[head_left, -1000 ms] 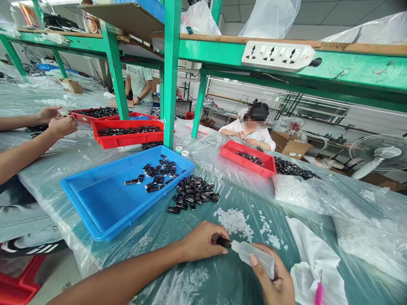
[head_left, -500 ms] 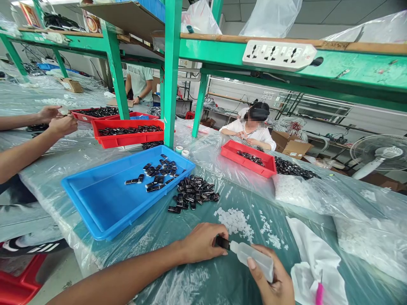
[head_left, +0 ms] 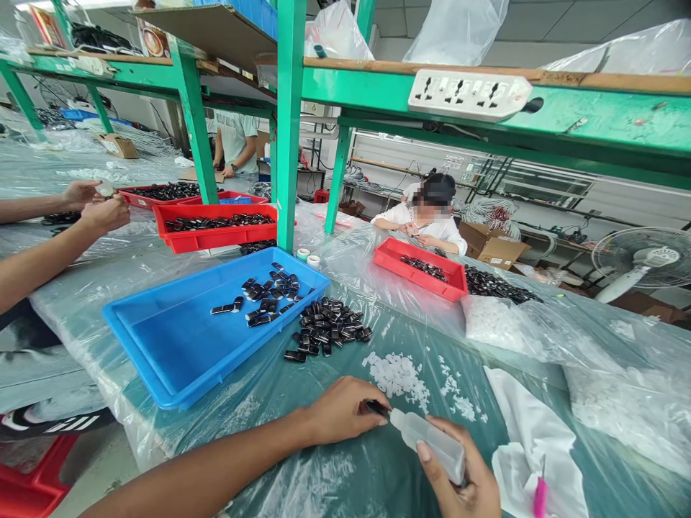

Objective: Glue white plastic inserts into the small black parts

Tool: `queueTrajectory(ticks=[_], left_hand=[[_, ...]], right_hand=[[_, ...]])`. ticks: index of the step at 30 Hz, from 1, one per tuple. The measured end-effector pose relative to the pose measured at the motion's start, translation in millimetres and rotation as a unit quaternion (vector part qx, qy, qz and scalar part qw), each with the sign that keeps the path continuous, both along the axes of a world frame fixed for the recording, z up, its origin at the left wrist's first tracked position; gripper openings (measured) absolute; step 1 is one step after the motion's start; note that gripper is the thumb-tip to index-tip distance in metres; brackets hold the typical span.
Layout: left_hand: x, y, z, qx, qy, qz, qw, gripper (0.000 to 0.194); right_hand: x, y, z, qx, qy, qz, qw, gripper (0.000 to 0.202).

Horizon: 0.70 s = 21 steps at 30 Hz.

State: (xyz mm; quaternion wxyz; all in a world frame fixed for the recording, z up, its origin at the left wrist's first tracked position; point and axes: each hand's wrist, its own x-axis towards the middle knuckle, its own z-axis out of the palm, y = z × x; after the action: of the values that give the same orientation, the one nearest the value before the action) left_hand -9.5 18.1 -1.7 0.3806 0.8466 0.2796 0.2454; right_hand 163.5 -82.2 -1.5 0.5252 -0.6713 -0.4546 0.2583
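Between the thumb and fingers of my left hand [head_left: 348,411] is a small black piece [head_left: 376,408], partly hidden by the fingers. My right hand [head_left: 464,471] is wrapped round a translucent white squeeze bottle [head_left: 432,442], whose nozzle points left and meets the black piece. Beyond my hands lie a heap of black pieces [head_left: 332,324] and a scatter of small white pieces [head_left: 396,375]. A blue tray [head_left: 178,345] at the left holds more black pieces in its right part.
Red trays [head_left: 216,234] of black pieces stand farther back, one [head_left: 421,277] near a seated person. Another person's hands [head_left: 102,205] work at the left. A white cloth [head_left: 532,439] and pink-handled tool [head_left: 540,496] lie right. A green post [head_left: 288,129] rises behind the blue tray.
The black piece has turned in my left fingers, so less of its face shows. My right hand and the bottle have barely moved.
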Motion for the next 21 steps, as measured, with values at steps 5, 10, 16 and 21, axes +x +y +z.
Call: queueTrajectory(ticks=[5, 10, 16, 21], left_hand=[[-1.1, 1.4, -0.9, -0.018, -0.002, 0.014, 1.0, 0.022], [-1.2, -0.1, 1.1, -0.009, -0.006, -0.008, 1.0, 0.024], [-0.7, 0.2, 1.5, 0.008, 0.03, 0.008, 0.999, 0.022], [-1.8, 0.0, 2.0, 0.016, 0.039, 0.012, 0.999, 0.025]], right_hand=[[0.7, 0.4, 0.5, 0.023, 0.001, 0.002, 1.0, 0.044], [0.8, 2.2, 3.4, 0.013, 0.01, -0.005, 1.0, 0.044], [-1.1, 3.9, 6.5, -0.005, 0.047, 0.001, 0.999, 0.044], [-1.2, 4.6, 6.7, -0.009, 0.042, 0.002, 0.999, 0.044]])
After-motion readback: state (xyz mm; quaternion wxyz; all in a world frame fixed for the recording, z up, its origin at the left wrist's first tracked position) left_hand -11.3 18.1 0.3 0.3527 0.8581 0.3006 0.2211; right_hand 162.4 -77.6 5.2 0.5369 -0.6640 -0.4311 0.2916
